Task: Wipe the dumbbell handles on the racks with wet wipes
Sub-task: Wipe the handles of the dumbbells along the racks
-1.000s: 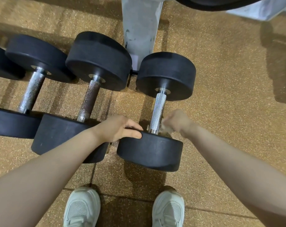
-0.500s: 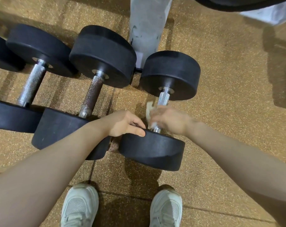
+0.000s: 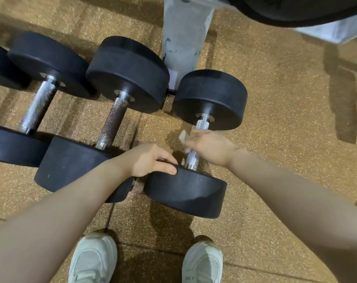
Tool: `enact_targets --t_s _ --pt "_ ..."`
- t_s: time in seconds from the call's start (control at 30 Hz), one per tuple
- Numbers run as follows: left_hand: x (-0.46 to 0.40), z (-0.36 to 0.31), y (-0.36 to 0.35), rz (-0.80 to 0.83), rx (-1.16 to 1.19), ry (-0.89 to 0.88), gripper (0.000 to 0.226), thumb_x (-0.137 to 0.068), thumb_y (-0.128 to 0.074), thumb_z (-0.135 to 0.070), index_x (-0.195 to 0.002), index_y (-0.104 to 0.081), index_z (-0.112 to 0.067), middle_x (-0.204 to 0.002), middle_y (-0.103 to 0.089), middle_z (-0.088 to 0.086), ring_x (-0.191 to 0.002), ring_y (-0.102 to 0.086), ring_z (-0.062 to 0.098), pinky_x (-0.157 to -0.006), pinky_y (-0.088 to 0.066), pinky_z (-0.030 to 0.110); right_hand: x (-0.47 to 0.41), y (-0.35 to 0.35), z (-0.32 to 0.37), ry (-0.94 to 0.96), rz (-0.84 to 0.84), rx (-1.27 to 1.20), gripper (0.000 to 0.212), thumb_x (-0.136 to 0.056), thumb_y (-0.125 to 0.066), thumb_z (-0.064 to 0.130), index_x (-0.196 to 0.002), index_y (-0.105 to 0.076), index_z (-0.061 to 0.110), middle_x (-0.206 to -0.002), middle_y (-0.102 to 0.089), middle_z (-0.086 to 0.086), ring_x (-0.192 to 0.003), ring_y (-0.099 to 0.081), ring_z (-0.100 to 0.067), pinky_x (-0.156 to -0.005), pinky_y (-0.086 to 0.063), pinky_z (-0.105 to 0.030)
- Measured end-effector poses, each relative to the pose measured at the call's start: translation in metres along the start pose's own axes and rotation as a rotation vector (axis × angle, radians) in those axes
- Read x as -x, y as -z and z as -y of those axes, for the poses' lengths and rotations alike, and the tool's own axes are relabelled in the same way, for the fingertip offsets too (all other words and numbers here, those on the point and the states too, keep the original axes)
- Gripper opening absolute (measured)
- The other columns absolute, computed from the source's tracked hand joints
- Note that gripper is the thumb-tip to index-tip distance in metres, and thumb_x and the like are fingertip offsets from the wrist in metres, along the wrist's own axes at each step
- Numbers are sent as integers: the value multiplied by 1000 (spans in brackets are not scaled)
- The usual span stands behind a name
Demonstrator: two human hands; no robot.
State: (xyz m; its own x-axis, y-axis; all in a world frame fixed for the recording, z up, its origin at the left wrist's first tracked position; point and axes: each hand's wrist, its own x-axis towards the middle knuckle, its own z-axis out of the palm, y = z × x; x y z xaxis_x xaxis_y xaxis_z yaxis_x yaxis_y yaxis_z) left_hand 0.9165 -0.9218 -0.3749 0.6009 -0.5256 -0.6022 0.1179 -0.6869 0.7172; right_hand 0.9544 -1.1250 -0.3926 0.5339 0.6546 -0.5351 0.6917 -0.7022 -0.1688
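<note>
A speckled tan rubber floor (image 3: 275,99) fills the view, with a scuffed grey metal post (image 3: 183,37) standing at the top centre and a dark rounded edge of some equipment (image 3: 296,11) at the top right. Three black dumbbells lie side by side on the floor, and part of a fourth shows at the left edge. The rightmost dumbbell (image 3: 185,195) lies just in front of the post, its near head close to a pair of pale sneakers (image 3: 93,260). The right hand (image 3: 210,147) is clenched round the middle of this dumbbell's knurled steel handle (image 3: 191,158), holding a white wet wipe (image 3: 182,136) against it; a corner of the wipe sticks out to the left of the fingers. The left hand (image 3: 151,160) rests on the top edge of the near head, thumb laid along the rim and fingers curved over it. The middle dumbbell (image 3: 77,166) has a darker, rust-toned handle, and the left dumbbell (image 3: 49,58) has a bright steel one
</note>
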Motion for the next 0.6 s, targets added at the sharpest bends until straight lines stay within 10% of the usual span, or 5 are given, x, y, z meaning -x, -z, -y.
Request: enact_targets --t_s 0.13,0.23,0.33,0.47,0.6 --pt "-2 1 -2 -13 44 11 32 -79 -68 -34 -110 -67 -27 -119 -63 -5 -112 -55 11 -100 -38 27 36 5 12 -37 75 -659 22 -97 -39 26 -98 -62 26 -107 -65 1 -99 -57 -19 -93 -46 -34" --pt "-4 2 -1 15 44 17 33 -79 -67 -35 -111 -66 -27 -124 -59 -5 -117 -51 11 -102 -37 28 53 -2 -11 -588 -451 -1300 19 -94 -47 7 -94 -66 9 -99 -69 5 -88 -64 -21 -72 -52 -24" --pt "-5 2 1 45 -11 -5 32 -81 -65 -35 -112 -66 -27 -119 -61 -7 -108 -53 7 -86 -40 17 40 -31 -37 -1092 -527 -1910 26 -98 -35 4 -117 -53 1 -103 -66 -12 -76 -66 -20 -63 -52 -22" --pt "-5 3 2 38 -17 -16 32 -81 -65 -33 -113 -65 -26 -112 -58 -14 -109 -49 2 -96 -32 19 -4 -32 -41 -831 -524 -2365 35 -96 -25 -5 -115 -54 -3 -111 -63 -24 -91 -65 -32 -58 -54 -26" --pt "-8 1 5 80 -40 15 32 -80 -66 -36 -111 -65 -31 -111 -55 -14 -108 -48 4 -96 -35 24 -9 -49 -29 -700 -262 -2171 22 -95 -39 -3 -102 -60 -4 -101 -69 -18 -98 -67 -26 -84 -52 -27"
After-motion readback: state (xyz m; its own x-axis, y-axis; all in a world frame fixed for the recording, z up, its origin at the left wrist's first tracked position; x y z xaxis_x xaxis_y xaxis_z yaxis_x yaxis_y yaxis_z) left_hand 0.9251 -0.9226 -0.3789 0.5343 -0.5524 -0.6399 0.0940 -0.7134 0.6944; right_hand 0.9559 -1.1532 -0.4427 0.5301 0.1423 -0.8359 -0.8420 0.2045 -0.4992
